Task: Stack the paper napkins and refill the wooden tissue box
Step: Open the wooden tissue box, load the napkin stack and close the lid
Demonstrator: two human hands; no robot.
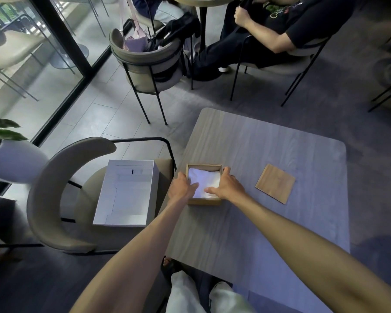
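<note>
A café corner with a glass wall on the left, people sitting at the far side, and a grey table (269, 143) in front of the person at work. The wooden box (204, 201) sits open near the table's left edge with a stack of white napkins (209, 179) inside. Its flat lid (275, 183) lies well apart to the right. A white carton (127, 193) rests on the chair (61, 193) to the left.

This looks like the settling step. The thing to do is press evenly across the stack so the corners go down square inside the walls and nothing rides up over the rim before the lid goes on.

Both arms reach forward from the near side. The left hand (182, 187) comes over the box's left wall, fingers straight and close together, flat on the napkins. The right hand (226, 185) comes over the right wall, thumb up by the far corner, fingers stretched leftward on the paper. Neither hand pinches anything.
</note>
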